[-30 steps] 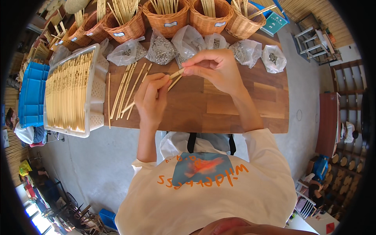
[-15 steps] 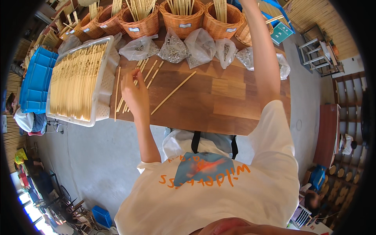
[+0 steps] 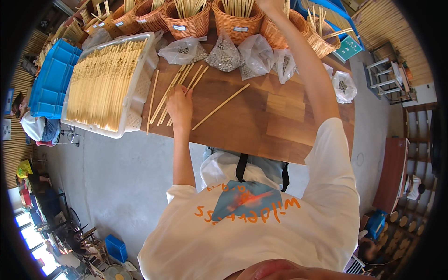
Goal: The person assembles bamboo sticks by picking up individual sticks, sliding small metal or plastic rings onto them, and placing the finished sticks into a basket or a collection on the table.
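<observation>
My left hand [image 3: 180,106] is bent over several thin bamboo sticks [image 3: 161,105] that fan out on the wooden table, its fingers curled down onto them. Parts of those sticks are hidden under the hand. A single bamboo stick [image 3: 220,107] lies slanted to the right of this hand, apart from the others. My right arm stretches far forward, and my right hand [image 3: 270,5] is at the top edge above a wicker basket [image 3: 279,33]. Bamboo sticks [image 3: 286,6] show close to that hand. Its fingertips are cut off by the picture edge.
A white plastic crate [image 3: 135,123] packed with bamboo strips stands left, beside blue crates [image 3: 53,81]. Wicker baskets [image 3: 186,29] of sticks line the far side. Before them lie clear plastic bags [image 3: 225,57] of small pieces. A green sign [image 3: 348,48] stands at far right.
The view has shifted, so the table things appear further right and slightly higher. My left hand has moved slightly right over the sticks. My right hand has moved left along the baskets.
</observation>
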{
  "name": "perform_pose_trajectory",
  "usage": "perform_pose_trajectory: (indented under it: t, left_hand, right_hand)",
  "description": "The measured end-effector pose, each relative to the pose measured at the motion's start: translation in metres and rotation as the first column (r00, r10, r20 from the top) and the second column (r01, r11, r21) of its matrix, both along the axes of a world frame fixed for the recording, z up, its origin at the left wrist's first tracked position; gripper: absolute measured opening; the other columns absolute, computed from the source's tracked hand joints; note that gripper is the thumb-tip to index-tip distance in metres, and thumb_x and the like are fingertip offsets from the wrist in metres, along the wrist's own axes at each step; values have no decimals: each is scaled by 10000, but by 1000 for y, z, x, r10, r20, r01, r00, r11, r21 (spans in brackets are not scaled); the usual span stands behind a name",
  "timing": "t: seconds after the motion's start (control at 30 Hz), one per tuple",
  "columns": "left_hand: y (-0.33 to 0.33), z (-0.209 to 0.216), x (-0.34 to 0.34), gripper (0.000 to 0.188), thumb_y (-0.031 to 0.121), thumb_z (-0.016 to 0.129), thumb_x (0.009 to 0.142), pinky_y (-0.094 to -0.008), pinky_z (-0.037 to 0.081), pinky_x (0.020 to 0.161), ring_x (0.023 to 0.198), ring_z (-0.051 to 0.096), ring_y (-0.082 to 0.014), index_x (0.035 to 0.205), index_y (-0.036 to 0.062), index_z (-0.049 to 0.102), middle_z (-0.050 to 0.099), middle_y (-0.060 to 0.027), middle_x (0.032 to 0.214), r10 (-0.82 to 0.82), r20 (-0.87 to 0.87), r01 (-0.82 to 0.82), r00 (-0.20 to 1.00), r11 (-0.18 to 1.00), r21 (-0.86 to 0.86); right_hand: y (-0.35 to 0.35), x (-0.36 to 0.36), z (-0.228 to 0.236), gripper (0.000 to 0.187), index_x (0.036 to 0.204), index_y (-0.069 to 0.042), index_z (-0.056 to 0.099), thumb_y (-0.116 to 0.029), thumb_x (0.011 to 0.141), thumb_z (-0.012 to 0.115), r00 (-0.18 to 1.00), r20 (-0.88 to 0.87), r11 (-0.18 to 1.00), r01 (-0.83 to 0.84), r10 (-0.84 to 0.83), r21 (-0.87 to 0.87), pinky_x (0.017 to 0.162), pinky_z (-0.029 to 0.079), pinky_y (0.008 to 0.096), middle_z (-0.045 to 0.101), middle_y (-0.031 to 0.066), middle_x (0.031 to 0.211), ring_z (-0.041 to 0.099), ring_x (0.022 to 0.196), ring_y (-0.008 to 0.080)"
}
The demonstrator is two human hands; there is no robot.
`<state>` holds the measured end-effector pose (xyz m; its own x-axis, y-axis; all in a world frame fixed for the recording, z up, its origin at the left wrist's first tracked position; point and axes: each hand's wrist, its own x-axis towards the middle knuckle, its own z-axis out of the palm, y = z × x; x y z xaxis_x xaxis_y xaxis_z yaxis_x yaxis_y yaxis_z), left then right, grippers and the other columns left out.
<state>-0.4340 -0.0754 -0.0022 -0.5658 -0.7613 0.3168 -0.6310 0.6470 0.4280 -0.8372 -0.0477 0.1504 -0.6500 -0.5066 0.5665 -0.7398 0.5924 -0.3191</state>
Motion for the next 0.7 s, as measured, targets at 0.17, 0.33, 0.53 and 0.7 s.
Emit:
perform_pose_trajectory:
  t: [0.17,0.33,0.53,0.7]
  left_hand:
    - [-9,-8,-11,105,80,678,904,-464,505,809,941,634,-357,972,16,632,658,-160,949,-39,-9,39,999,999,-19]
    - [-13,-10,-11,139,66,688,894,-447,500,870,979,622,-360,1008,3,637,652,-173,972,-80,49,86,996,988,-126]
    - [-5,-6,-21,143,67,687,902,-455,502,878,974,626,-364,1024,14,632,650,-171,987,-61,55,64,997,996,-61]
    - [-7,-4,-20,70,62,619,949,-470,493,849,955,629,-364,1006,28,596,645,-169,976,-24,92,35,995,993,-112]
  right_hand:
    - [19,71,-33,214,1022,-139,774,-317,934,692,780,99,766,-626,618,148,729,555,372,745,67,861,714,770,196]
    - [22,126,-55,181,879,-50,752,-228,885,722,898,182,735,-433,400,521,705,566,458,744,150,902,723,847,341]
    - [16,118,-87,104,842,-78,758,-179,835,733,861,81,775,-489,502,401,655,559,455,735,147,819,718,777,344]
    - [22,119,-99,84,853,-92,765,-155,840,710,848,56,818,-525,528,236,629,556,448,731,133,785,715,721,334]
